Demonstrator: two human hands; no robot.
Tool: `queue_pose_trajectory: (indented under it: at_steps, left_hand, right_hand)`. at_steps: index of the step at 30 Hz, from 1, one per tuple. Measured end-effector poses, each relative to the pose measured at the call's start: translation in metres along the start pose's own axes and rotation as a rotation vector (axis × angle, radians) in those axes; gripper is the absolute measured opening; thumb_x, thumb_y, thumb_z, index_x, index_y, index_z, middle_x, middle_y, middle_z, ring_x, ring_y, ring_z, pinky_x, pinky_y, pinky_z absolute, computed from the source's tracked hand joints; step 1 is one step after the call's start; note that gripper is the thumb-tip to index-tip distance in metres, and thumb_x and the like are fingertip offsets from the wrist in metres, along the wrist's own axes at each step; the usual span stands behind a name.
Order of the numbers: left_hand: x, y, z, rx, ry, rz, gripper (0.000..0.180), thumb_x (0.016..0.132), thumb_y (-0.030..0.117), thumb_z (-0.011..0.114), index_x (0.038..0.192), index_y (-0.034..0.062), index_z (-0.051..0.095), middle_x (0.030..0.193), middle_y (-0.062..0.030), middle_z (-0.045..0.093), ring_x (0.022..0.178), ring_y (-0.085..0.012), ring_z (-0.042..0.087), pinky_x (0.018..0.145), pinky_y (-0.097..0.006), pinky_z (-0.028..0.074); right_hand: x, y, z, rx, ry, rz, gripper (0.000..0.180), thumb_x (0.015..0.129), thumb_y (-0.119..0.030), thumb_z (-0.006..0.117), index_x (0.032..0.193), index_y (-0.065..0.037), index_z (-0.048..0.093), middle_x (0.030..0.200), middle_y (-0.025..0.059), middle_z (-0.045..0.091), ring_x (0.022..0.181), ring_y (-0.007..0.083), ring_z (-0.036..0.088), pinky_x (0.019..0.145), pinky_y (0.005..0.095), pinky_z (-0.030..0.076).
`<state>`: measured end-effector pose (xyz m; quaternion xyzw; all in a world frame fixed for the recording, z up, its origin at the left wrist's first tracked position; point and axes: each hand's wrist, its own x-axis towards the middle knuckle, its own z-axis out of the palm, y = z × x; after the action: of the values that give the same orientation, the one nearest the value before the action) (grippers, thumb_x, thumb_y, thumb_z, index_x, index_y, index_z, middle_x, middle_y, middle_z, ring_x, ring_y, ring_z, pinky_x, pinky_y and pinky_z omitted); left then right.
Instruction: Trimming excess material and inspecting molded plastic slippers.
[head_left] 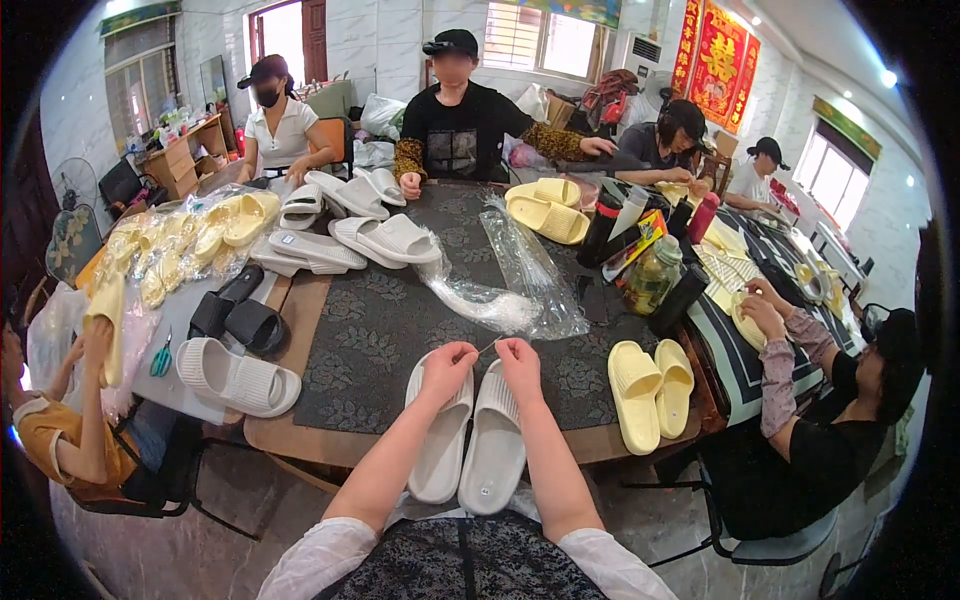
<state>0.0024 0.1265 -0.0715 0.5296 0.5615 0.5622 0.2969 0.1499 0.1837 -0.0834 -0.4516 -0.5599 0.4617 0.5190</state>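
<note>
A pair of light grey slippers lies in front of me at the table's near edge, the left slipper (438,452) beside the right slipper (493,450), heels toward me. Over the left slipper's strap my left hand (449,373) is closed in a pinch. My right hand (520,369) pinches in the same way above the other strap. Between the fingertips runs a thin pale strand (488,347), held from both sides; it looks like a plastic tie. Beyond my hands, a bundle of fine clear strands (495,310) spills beside clear plastic wrapping (540,280).
Grey slippers (385,238) pile at the far left, near black slippers (245,318) and another grey pair (235,378). Yellow slippers (640,395) sit to my right. Bottles and a jar (655,280) crowd the right side. Several people work around the tables; scissors (161,355) lie left.
</note>
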Motion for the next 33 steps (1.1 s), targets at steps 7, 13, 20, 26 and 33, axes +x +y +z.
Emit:
queue_pose_trajectory:
  at_steps: [7,13,20,26,33]
  left_hand:
    - [0.0,0.0,-0.003,0.011,0.026,-0.001,0.013,0.084,0.012,0.064,0.09,-0.0001,0.067,0.072,0.0,0.063,0.066,-0.0065,0.054,0.062,-0.024,0.045]
    - [-0.002,0.007,-0.003,0.067,0.027,0.032,0.014,0.084,0.012,0.064,0.091,0.0001,0.067,0.072,-0.0006,0.064,0.067,-0.007,0.055,0.062,-0.025,0.046]
    - [-0.001,0.006,-0.002,0.047,0.011,0.007,0.014,0.085,0.012,0.064,0.091,-0.0004,0.067,0.073,-0.0012,0.064,0.068,-0.0071,0.056,0.063,-0.025,0.046]
    - [-0.001,0.0,-0.004,0.032,0.024,-0.004,0.014,0.085,0.012,0.064,0.091,-0.0004,0.066,0.073,-0.0011,0.064,0.068,-0.0072,0.056,0.064,-0.025,0.046]
    - [-0.001,0.005,-0.003,0.034,0.006,-0.008,0.015,0.085,0.013,0.065,0.092,-0.0002,0.067,0.074,-0.0017,0.064,0.068,-0.0074,0.056,0.064,-0.025,0.047]
  right_hand:
    - [-0.008,-0.01,0.004,-0.07,-0.198,-0.102,0.014,0.087,-0.016,0.066,0.09,-0.002,0.066,0.077,-0.0031,0.062,0.07,0.0041,0.053,0.063,0.0215,0.043]
    - [-0.005,-0.006,0.001,-0.066,-0.216,-0.114,0.015,0.088,-0.017,0.066,0.089,-0.002,0.066,0.077,-0.002,0.062,0.07,0.0049,0.054,0.063,0.0224,0.044]
    - [-0.004,-0.009,-0.001,-0.025,-0.011,-0.036,0.016,0.087,-0.017,0.067,0.09,-0.001,0.066,0.076,-0.0006,0.064,0.069,0.0056,0.055,0.063,0.0227,0.044]
    - [-0.013,-0.018,0.006,-0.159,-0.236,-0.147,0.017,0.087,-0.018,0.067,0.09,-0.001,0.067,0.076,-0.0018,0.063,0.068,0.0048,0.053,0.062,0.0218,0.043]
    - [-0.007,-0.014,0.004,0.033,-0.082,-0.137,0.02,0.088,-0.019,0.067,0.094,0.0,0.068,0.073,-0.0025,0.062,0.064,0.0044,0.051,0.059,0.0219,0.043]
